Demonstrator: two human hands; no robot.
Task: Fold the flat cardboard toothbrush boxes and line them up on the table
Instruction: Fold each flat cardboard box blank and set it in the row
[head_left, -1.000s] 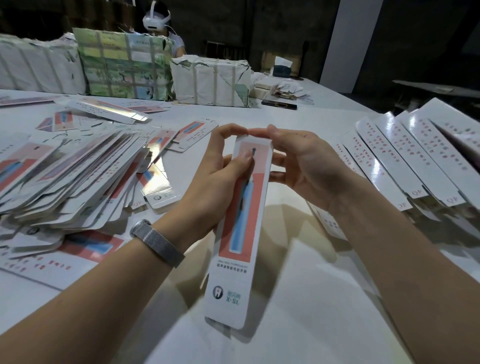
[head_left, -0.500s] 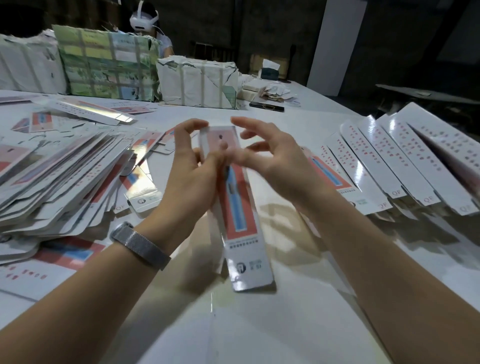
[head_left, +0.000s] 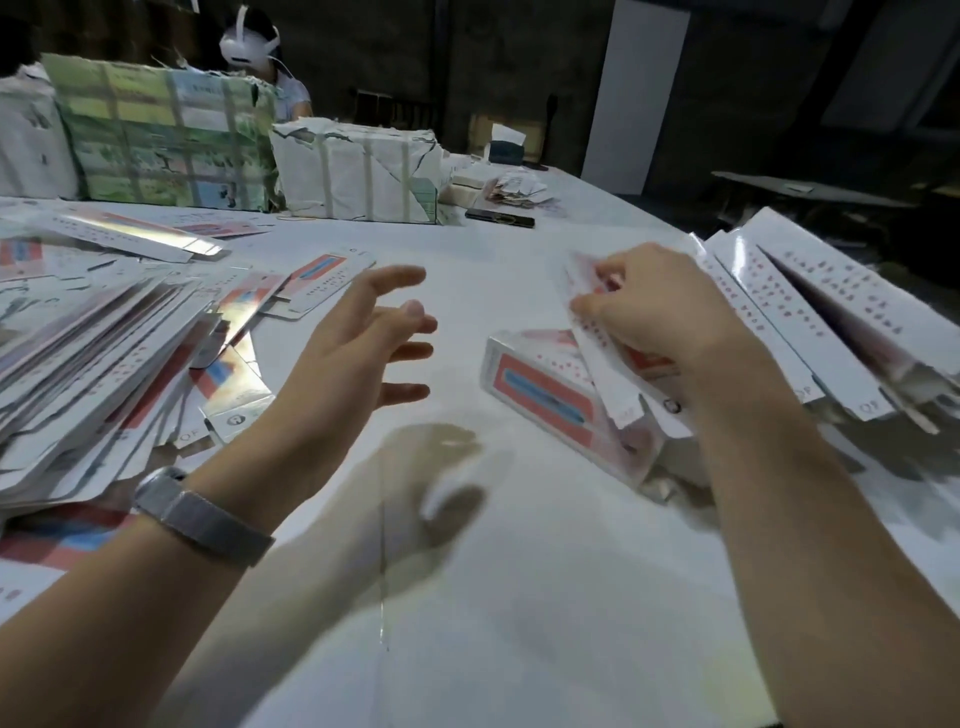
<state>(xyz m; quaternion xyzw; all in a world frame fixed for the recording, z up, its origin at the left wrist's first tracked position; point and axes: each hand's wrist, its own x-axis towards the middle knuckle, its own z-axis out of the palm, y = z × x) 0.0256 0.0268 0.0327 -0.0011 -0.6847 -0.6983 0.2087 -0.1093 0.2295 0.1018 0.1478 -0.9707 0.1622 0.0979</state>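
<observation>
My right hand (head_left: 654, 312) pinches a folded toothbrush box (head_left: 605, 358), fingers curled round its far half, and holds it tilted over the near end of the row of folded boxes (head_left: 810, 322) on the right of the table (head_left: 519, 597). It seems to touch or overlap the box lying flat with its red-and-blue face up (head_left: 550, 405), though blur keeps me from telling exactly how they meet. My left hand (head_left: 358, 358) hangs over the middle of the table, fingers spread wide and holding nothing; a metal watch band (head_left: 200, 512) sits on that wrist.

I judge the work partly done. Several boxes lean against each other in the row on the right, and this one is about to join them. A great deal is left: the heap of flat box blanks (head_left: 104, 353) on the left is thick and sprawling, with loose ones scattered toward the far left.

For room, the bare white middle between the heap and the row is open, and my left hand can swing to the heap freely. The row's near end is crowded, so setting this box down could nudge its neighbours. The table's right edge lies just beyond the row. Wrapped bundles (head_left: 358, 166) and a dark phone (head_left: 498, 218) sit far off, well apart from my hands.
</observation>
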